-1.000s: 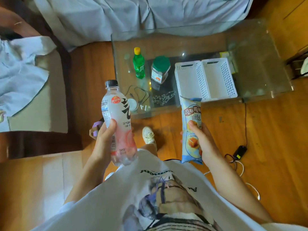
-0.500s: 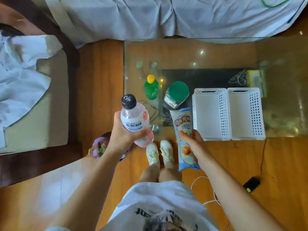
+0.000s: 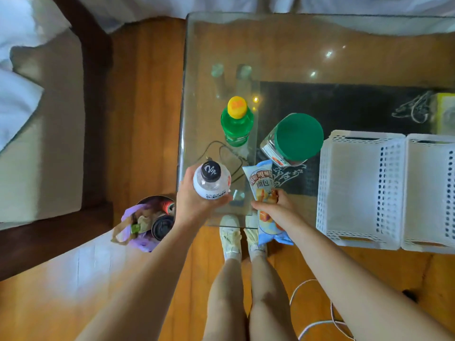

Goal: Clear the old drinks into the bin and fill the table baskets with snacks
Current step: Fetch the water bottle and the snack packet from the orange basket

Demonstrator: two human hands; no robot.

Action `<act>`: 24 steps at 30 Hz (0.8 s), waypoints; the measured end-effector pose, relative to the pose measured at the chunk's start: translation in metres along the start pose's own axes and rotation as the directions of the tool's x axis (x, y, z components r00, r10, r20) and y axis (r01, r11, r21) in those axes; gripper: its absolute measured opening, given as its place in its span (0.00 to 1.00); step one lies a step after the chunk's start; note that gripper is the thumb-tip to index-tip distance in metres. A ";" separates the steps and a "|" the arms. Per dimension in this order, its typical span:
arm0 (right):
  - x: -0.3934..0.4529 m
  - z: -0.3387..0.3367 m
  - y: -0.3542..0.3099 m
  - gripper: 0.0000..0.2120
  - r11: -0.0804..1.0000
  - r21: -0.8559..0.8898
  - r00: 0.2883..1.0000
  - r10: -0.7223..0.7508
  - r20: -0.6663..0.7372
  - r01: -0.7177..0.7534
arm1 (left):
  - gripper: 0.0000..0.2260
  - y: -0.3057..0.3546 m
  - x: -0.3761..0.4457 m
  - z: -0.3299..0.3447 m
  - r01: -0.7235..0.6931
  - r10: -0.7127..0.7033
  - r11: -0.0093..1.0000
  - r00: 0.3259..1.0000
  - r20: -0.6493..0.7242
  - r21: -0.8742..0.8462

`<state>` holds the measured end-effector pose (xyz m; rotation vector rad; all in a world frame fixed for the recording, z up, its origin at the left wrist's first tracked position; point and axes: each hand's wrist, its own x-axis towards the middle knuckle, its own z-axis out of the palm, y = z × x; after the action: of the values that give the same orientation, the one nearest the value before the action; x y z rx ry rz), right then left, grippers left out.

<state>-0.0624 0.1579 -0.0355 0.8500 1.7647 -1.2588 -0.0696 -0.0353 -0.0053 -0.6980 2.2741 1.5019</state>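
Head view: left hand (image 3: 194, 203) fingers clamped on clear bottle (image 3: 211, 184), right hand (image 3: 277, 210) fingers on snack packet (image 3: 263, 190).

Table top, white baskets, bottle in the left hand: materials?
Table top: looks like clear glass, glossy; the floor shows through it and lights glint on it.
White baskets: likely moulded plastic, matte, with rows of punched holes in the walls.
Bottle in the left hand: apparently clear plastic with a printed label and a black screw cap.
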 end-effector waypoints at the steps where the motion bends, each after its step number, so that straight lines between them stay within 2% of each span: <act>1: 0.008 0.003 0.001 0.16 1.000 -0.009 1.000 -0.015 -0.003 0.015 | 0.30 -0.006 0.005 0.002 0.000 0.000 1.000 1.000 -0.004 -0.004; 4: 0.027 0.008 0.000 0.24 0.997 -0.032 0.997 -0.068 -0.029 0.067 | 0.30 -0.022 0.014 0.010 -0.005 0.005 1.000 1.000 -0.030 -0.001; 8: 0.040 0.010 -0.001 0.19 0.985 -0.134 0.990 -0.116 -0.085 0.104 | 0.33 -0.038 0.015 0.019 0.007 -0.009 0.999 0.999 -0.051 -0.037; 13: 0.042 0.010 -0.001 0.23 0.967 -0.226 0.983 -0.145 -0.110 0.117 | 0.34 -0.045 0.011 0.020 -0.030 0.030 0.999 0.999 -0.026 -0.030; 17: 0.039 0.008 0.001 0.21 0.945 -0.296 0.980 -0.177 -0.094 0.143 | 0.31 -0.051 0.008 0.015 -0.025 0.025 1.000 0.999 0.024 0.012; 20: 0.035 0.006 0.003 0.24 0.949 -0.286 0.985 -0.158 -0.071 0.131 | 0.26 -0.051 0.007 0.011 0.016 -0.018 0.999 0.998 0.063 0.033; 24: 0.022 -0.004 0.002 0.27 0.950 -0.297 0.992 -0.112 -0.051 0.092 | 0.22 -0.032 0.000 0.007 0.033 -0.023 0.997 0.990 0.137 -0.069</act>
<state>-0.0718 0.1635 -0.0550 0.6414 2.0107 -1.0052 -0.0518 -0.0391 -0.0327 -0.6240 2.1112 1.5742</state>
